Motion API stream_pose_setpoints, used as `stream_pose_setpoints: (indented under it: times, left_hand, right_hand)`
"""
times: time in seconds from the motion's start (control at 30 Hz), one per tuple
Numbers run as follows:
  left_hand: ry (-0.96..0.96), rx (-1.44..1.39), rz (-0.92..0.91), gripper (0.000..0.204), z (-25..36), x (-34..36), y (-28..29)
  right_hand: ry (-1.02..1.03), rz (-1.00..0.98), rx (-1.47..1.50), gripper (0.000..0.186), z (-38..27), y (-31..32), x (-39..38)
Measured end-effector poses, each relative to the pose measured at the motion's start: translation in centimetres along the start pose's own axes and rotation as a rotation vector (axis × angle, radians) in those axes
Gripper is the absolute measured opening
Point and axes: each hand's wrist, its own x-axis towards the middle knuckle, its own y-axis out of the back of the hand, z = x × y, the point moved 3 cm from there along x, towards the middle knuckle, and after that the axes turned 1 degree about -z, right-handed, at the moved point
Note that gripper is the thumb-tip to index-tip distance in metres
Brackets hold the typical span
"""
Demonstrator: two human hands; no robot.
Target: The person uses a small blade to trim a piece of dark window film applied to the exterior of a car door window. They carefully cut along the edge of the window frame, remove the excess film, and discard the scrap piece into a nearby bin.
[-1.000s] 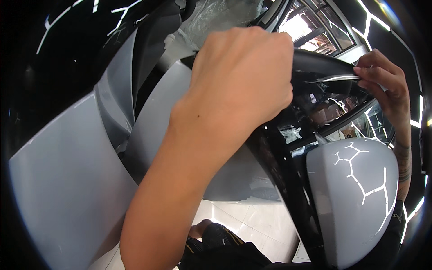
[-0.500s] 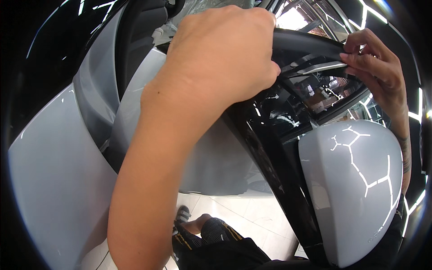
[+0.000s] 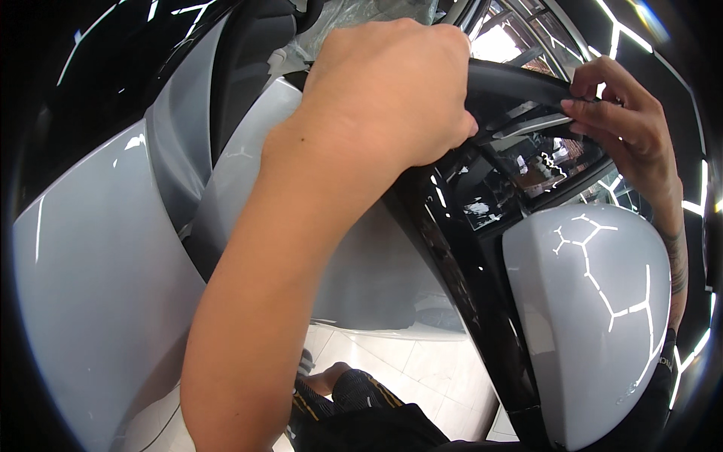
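My left hand [image 3: 395,90] is closed over the upper edge of an open grey car door [image 3: 384,264], back of the hand up, with most fingers hidden behind it. Its thumb tip presses near the black window trim [image 3: 520,79]. Farther right, my right hand [image 3: 625,113] has its fingers bent and pinched together at that trim, beside the end of a thin silvery strip [image 3: 533,126]. What either hand grips cannot be made out. Glossy black door glass [image 3: 542,162] lies below the strip, and a grey side mirror [image 3: 591,316] stands close below my right hand.
A grey body panel [image 3: 90,286] curves along the left. Behind it are the dark door opening and a black seat [image 3: 256,45]. Clear plastic sheeting [image 3: 354,34] lies inside the car. Below is a pale tiled floor [image 3: 422,369], with my legs over it.
The view has shifted slightly, so the car's left panels sit farther right. My left hand appears a little right and lower, my right hand a little left. Both keep their grip shapes.
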Motion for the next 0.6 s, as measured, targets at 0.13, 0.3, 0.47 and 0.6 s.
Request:
stream_pose_setpoints:
  times: [0.13,0.3,0.47,0.6]
  left_hand:
    - [-0.005,0.003,-0.052,0.030,0.2,0.2,-0.3]
    - [-0.012,-0.050,-0.168,0.031,0.3,1.0,1.0]
    - [-0.026,-0.056,-0.124,0.031,0.0,0.8,0.6]
    - [-0.033,-0.025,-0.107,0.032,0.2,0.6,0.2]
  right_hand:
    - [0.019,-0.003,0.026,0.032,0.1,-0.3,0.0]
    - [0.055,-0.015,-0.004,0.027,-0.5,0.2,1.2]
    - [0.060,-0.046,-0.038,0.026,-0.4,0.2,1.2]
    - [0.045,0.000,0.010,0.026,0.0,-0.1,0.5]
